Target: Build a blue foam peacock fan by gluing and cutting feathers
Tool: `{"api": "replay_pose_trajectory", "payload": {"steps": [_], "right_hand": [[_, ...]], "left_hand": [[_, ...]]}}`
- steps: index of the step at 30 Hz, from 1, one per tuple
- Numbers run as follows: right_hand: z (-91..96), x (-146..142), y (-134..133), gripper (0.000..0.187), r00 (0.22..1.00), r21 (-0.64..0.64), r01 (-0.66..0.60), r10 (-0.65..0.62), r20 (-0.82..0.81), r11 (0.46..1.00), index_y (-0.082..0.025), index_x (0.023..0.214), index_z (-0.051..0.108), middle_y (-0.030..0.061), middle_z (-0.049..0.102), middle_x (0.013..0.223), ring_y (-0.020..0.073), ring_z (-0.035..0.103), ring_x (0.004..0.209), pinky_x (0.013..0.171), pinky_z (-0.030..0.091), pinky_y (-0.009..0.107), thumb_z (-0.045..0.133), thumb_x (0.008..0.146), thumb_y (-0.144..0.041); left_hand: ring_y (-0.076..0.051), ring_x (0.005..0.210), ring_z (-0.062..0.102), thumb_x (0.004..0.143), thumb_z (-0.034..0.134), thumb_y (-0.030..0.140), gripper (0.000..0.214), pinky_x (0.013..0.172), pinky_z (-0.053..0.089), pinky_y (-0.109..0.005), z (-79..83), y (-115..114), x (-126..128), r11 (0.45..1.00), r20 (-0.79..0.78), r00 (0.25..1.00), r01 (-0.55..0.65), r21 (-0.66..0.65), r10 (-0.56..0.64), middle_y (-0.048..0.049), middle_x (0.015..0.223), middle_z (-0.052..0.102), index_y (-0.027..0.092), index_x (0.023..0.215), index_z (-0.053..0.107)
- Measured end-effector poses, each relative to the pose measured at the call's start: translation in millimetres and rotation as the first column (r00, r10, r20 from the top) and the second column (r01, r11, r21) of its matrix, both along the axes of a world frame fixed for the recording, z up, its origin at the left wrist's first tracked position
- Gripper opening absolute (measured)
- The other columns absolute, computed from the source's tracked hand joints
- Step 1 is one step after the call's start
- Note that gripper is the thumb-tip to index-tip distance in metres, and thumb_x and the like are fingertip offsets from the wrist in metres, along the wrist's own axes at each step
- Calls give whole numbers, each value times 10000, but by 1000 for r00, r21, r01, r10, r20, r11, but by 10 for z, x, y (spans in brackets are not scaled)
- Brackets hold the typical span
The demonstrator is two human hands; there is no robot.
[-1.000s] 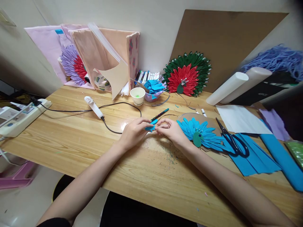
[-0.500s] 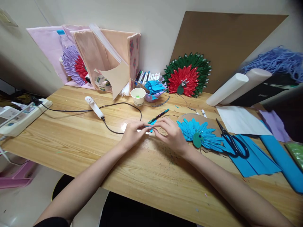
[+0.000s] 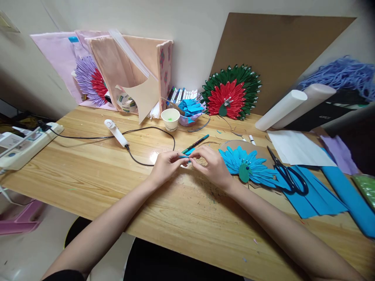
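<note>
Fingers: both sets of fingertips [image 3: 187,157] are pressed together on one small blue paper piece [image 3: 185,157], pinching it between the left hand [image 3: 166,168] and the right hand [image 3: 213,166]; most of the piece is hidden by the fingers, so its exact fold cannot be made out.
Blue piece: it sits just above the wooden table [image 3: 181,210], between the two hands, at the meeting of thumbs and forefingers.
Grip advice: the step looks like creasing or pinching a petal; I judge it goes best with thumbs opposed right at the fold line and pressure kept even, so the small paper does not skew.
Support: resting wrists and the heels of both hands on the wood should steady such fine work.
Right of the fingers: the blue paper fan [image 3: 249,166] with its green centre lies just beside the right hand; the wrist should stay off its petals.
Beyond the fingers: a teal pen [image 3: 195,144] lies near, and a black cord [image 3: 146,134] runs to a white tool [image 3: 116,132] further left.
Far right: scissors [image 3: 287,173] rest on blue sheets [image 3: 319,201], well apart from the fingers.
Behind: a paper cup [image 3: 170,118] stands well beyond the fingertips.
</note>
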State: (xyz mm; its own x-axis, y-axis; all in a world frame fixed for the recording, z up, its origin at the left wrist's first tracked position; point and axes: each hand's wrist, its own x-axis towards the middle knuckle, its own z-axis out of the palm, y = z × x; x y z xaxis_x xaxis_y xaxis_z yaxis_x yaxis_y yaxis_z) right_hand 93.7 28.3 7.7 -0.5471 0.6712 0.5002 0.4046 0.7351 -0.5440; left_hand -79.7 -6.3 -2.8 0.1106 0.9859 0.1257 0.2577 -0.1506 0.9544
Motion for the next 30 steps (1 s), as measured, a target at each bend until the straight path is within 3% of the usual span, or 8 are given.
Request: {"api": "replay_pose_trajectory", "payload": {"steps": [5, 13, 18, 22, 25, 28, 30], "right_hand": [[-23, 1, 15, 58, 999, 100, 3, -7, 45, 995, -176, 810, 582, 57, 621, 789, 187, 562, 763, 679, 447, 314, 545, 798, -133], [-115, 52, 12, 172, 970, 328, -97, 15, 244, 940, -175, 850, 620, 95, 653, 820, 203, 575, 783, 687, 463, 334, 452, 880, -191], [-139, 67, -1, 177, 952, 348, -151, 41, 305, 925, -166, 912, 628, 108, 662, 876, 209, 588, 814, 696, 470, 333, 454, 881, -168], [-105, 29, -11, 126, 987, 220, -91, 59, 150, 971, -165, 882, 615, 96, 661, 873, 205, 590, 837, 744, 472, 345, 492, 855, -174], [-50, 3, -18, 85, 1000, -68, -3, 4, 15, 998, -170, 862, 606, 64, 652, 816, 183, 595, 781, 709, 483, 326, 544, 818, -209], [-13, -3, -18, 98, 996, -412, -2, -34, -81, 911, -173, 848, 607, 41, 649, 781, 156, 606, 715, 631, 498, 279, 576, 786, -243], [-6, -2, -12, 97, 991, -524, -13, -58, -119, 851, -165, 803, 609, 42, 650, 759, 149, 605, 686, 616, 500, 270, 590, 766, -252]], "left_hand": [[-159, 707, 649, 765, 624, 331, 206, 691, 497, -265, 30, -4, 15, 999, 47, 999, 13, -38, -11, -53, 765, 710, 145, 808, 701], [-171, 701, 665, 712, 670, 354, 254, 716, 522, -293, 21, 30, -9, 962, 173, 984, 97, -257, -53, -74, 750, 718, 111, 779, 701], [-163, 653, 668, 665, 701, 418, 320, 710, 533, -293, 5, 63, -22, 925, 254, 967, 103, -366, -7, -71, 703, 717, 110, 750, 705], [-157, 643, 664, 679, 692, 410, 305, 711, 528, -283, 21, 65, -23, 940, 233, 973, 75, -333, 5, -68, 688, 714, 109, 730, 707], [-162, 672, 664, 727, 656, 386, 282, 705, 523, -277, 49, 39, -18, 969, 172, 985, 45, -245, -3, -69, 715, 718, 111, 751, 710], [-169, 688, 661, 763, 625, 362, 254, 673, 516, -271, 72, -4, -7, 994, 60, 998, 5, -108, 2, -67, 736, 719, 125, 779, 715], [-168, 693, 657, 775, 616, 334, 217, 664, 508, -266, 78, -30, -1, 1000, -42, 999, -28, 12, 29, -63, 751, 719, 142, 784, 717]]}}
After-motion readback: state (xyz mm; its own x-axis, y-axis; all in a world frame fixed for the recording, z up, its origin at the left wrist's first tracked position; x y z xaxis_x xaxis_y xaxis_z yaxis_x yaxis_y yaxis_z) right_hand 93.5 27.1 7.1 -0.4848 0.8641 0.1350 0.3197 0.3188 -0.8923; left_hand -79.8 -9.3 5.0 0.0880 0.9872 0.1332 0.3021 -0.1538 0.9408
